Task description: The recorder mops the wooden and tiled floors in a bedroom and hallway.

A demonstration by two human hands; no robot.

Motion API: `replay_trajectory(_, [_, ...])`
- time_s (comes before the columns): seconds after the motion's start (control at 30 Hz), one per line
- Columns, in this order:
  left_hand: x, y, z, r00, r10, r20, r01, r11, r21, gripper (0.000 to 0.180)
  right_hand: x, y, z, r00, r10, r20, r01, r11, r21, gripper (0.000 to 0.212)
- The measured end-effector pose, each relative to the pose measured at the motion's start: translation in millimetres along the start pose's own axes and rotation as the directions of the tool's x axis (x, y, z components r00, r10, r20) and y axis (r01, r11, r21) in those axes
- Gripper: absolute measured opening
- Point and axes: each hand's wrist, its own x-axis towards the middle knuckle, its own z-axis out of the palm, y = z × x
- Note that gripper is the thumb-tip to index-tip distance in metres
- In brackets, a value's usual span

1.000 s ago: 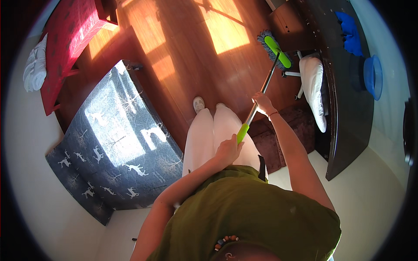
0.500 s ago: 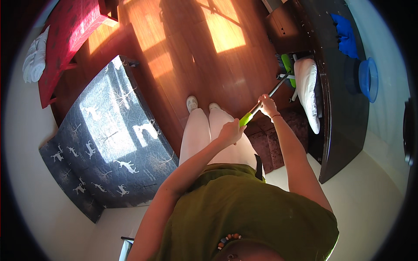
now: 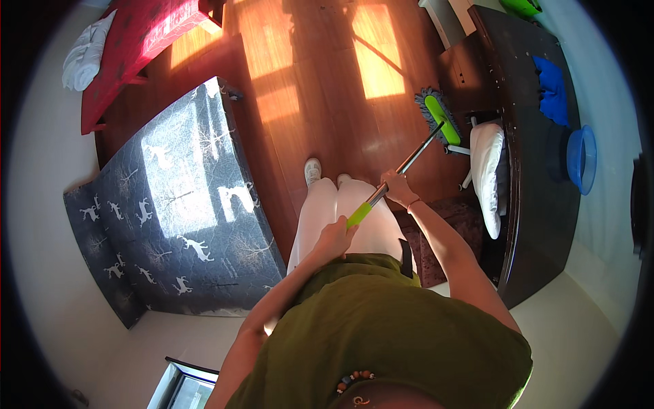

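Note:
A flat mop (image 3: 417, 155) slants across the front of my body, its silver pole running up and to the right. My left hand (image 3: 334, 238) is wrapped round the green grip at the near end. Farther along, my right hand (image 3: 398, 189) is closed round the metal pole. The green mop head (image 3: 441, 117) with grey shaggy fringe rests on the wooden floor (image 3: 327, 129), beside the white legs of a chair (image 3: 486, 170) that has a pale cushion.
On the left stands a dark patterned sofa (image 3: 184, 204); beyond it is a red bench-like piece (image 3: 136, 51) with a folded white cloth (image 3: 88, 54). A dark desk (image 3: 538, 204) on the right holds a blue basin (image 3: 581, 160) and a blue cloth (image 3: 550, 88). A brown mat (image 3: 439, 235) lies near my right leg.
Both hands and the pole have moved left and nearer my body. The mop head has come out from beside the chair and shows fully. The view has shifted too.

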Motion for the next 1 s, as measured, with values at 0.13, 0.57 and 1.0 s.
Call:
replay_trajectory(0.13, [-36, -1, -15, 0.996, -0.085, -0.011, 0.085, 0.996, -0.013, 0.034, 12, -41, -3, 0.994, -0.106, 0.037, 0.104, 0.993, 0.053, 0.011])
replay_trajectory(0.57, [-152, -34, -21, 0.811, -0.089, -0.579, 0.193, 0.974, 0.121, 0.034, 86, -212, 31, 0.822, -0.557, 0.12, 0.543, 0.83, 0.13, 0.019])
replay_trajectory(1.0, [-225, -38, 11, 0.77, -0.224, -0.597, 0.331, 0.941, 0.073, 0.038, 27, -300, 87, 0.519, -0.837, 0.174, 0.825, 0.544, 0.155, 0.035])
